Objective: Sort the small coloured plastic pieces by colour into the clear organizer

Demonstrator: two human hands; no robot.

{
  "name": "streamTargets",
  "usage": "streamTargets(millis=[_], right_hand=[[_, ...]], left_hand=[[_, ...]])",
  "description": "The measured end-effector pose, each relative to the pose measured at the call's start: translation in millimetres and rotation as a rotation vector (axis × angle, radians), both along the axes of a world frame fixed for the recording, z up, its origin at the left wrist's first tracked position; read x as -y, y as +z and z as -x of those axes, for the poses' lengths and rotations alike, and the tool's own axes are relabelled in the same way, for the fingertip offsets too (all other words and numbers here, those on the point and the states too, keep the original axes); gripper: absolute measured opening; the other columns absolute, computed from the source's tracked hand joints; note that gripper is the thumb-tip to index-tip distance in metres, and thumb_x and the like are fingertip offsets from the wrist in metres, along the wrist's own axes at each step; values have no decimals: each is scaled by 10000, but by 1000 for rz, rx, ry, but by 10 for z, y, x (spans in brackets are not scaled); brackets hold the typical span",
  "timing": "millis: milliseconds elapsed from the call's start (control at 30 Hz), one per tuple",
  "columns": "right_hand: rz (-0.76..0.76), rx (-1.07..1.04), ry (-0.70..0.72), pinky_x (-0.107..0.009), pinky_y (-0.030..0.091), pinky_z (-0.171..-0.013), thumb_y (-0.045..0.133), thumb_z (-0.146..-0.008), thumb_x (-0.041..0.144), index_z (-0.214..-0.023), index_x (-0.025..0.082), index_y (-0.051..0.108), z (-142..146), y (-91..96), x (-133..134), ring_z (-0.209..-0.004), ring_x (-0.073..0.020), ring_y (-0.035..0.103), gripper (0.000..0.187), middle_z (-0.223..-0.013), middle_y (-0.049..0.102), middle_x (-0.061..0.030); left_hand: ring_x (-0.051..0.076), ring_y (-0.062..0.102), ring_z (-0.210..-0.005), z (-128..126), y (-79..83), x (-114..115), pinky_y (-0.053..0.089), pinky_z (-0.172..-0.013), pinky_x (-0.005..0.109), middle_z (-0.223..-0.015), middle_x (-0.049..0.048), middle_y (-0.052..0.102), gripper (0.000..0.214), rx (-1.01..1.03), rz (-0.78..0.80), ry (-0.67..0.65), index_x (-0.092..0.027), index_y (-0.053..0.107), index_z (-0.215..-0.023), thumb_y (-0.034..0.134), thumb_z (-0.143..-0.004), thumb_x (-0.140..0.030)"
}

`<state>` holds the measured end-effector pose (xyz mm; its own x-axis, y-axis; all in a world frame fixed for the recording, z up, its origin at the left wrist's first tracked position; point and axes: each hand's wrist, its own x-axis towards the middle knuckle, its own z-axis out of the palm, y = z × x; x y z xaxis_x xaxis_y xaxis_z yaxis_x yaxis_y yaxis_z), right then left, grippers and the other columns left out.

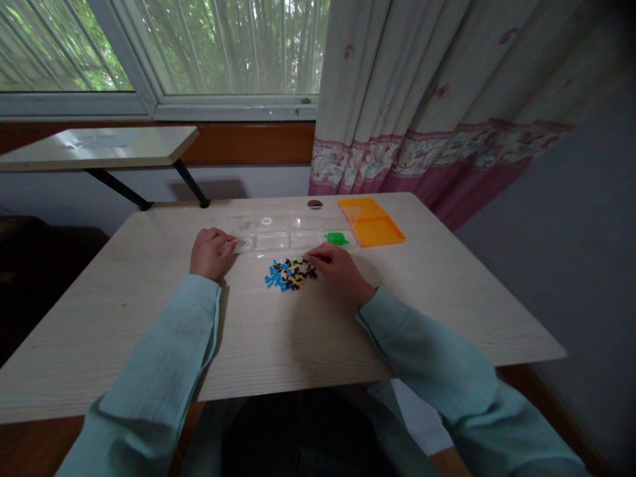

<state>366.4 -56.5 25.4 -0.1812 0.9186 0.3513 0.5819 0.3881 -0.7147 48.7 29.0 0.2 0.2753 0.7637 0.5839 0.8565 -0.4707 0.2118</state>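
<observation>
A clear plastic compartment box (272, 240) lies across the table, with a small heap of green pieces (336, 238) in its front right compartment. My left hand (211, 254) is closed at the box's left end, thumb and fingers pinching its corner. In front of the box is a loose pile of small blue, dark brown and yellow pieces (283, 275). My right hand (340, 268) is at the pile's right edge, thumb and forefinger pressed together. Whatever sits between those fingertips is too small to make out.
An orange tray (377, 225) lies at the box's right end. The pale wooden table (248, 344) has a round hole (315, 205) near its back edge. A raised shelf (149, 147) on black legs stands at the back left. Curtains (397, 99) hang behind the table.
</observation>
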Motion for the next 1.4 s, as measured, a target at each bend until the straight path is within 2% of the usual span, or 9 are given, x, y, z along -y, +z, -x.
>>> streamTargets(millis=[267, 433, 533, 667, 833, 933, 1033, 1200, 1400], right_hand=[[16, 3, -2, -295, 436, -752, 592, -847, 244, -856, 187, 725, -13, -7, 4, -785, -155, 593, 144, -814, 686, -47], [22, 16, 0, -291, 434, -754, 596, -843, 238, -865, 182, 727, -16, -13, -4, -790, -156, 594, 144, -821, 692, -51], [36, 31, 8, -280, 428, -732, 589, -851, 237, -861, 169, 727, -16, -30, -10, -766, -148, 585, 154, -804, 681, -48], [64, 79, 28, -258, 418, -690, 605, -839, 234, -862, 160, 723, -22, -75, -14, -731, -133, 565, 141, -782, 657, -38], [68, 192, 196, -239, 427, -700, 641, -786, 161, -843, 168, 712, -20, -75, 21, -741, -122, 553, 91, -830, 623, -35], [28, 250, 235, -252, 432, -742, 634, -782, 134, -854, 182, 709, -16, -53, 35, -787, -135, 556, 115, -858, 612, -38], [15, 276, 239, -264, 436, -764, 618, -799, 139, -879, 184, 713, -25, -53, 25, -823, -150, 557, 132, -862, 605, -46], [21, 308, 282, -275, 431, -793, 601, -800, 118, -908, 205, 713, -49, -75, 2, -849, -153, 558, 179, -873, 604, -38], [31, 328, 288, -278, 429, -791, 598, -815, 142, -907, 198, 700, -43, -69, 4, -866, -160, 554, 148, -888, 602, -44]], left_hand=[[210, 498, -829, 7, -3, 0, 410, -787, 373, -833, 69, 604, 306, -3, -58, -34, -178, 717, -880, 475, -897, -365], [216, 505, -838, -78, 43, 49, 405, -793, 380, -833, 73, 606, 295, 46, -50, -69, -179, 715, -877, 477, -897, -353], [219, 517, -837, -207, 82, 120, 410, -782, 379, -816, 74, 611, 270, 59, -47, -136, -182, 710, -859, 490, -892, -334], [208, 531, -844, -450, 121, 276, 422, -788, 372, -834, 76, 622, 237, 34, -24, -311, -191, 704, -861, 505, -889, -317], [193, 521, -830, -731, 135, 480, 425, -783, 358, -840, 70, 613, 213, -22, 68, -525, -196, 693, -874, 511, -894, -306], [194, 524, -870, -826, 128, 552, 427, -814, 357, -891, 71, 609, 212, -55, 130, -615, -204, 680, -954, 518, -893, -326], [210, 523, -927, -877, 120, 594, 431, -842, 366, -965, 78, 595, 254, -88, 192, -667, -217, 653, -1031, 568, -858, -383], [238, 508, -979, -930, 105, 645, 438, -866, 388, -1051, 91, 571, 365, -101, 260, -711, -209, 612, -1050, 655, -775, -445], [240, 498, -1024, -961, 80, 678, 428, -891, 398, -1100, 99, 550, 272, -115, 270, -737, -236, 628, -1072, 596, -836, -367]])
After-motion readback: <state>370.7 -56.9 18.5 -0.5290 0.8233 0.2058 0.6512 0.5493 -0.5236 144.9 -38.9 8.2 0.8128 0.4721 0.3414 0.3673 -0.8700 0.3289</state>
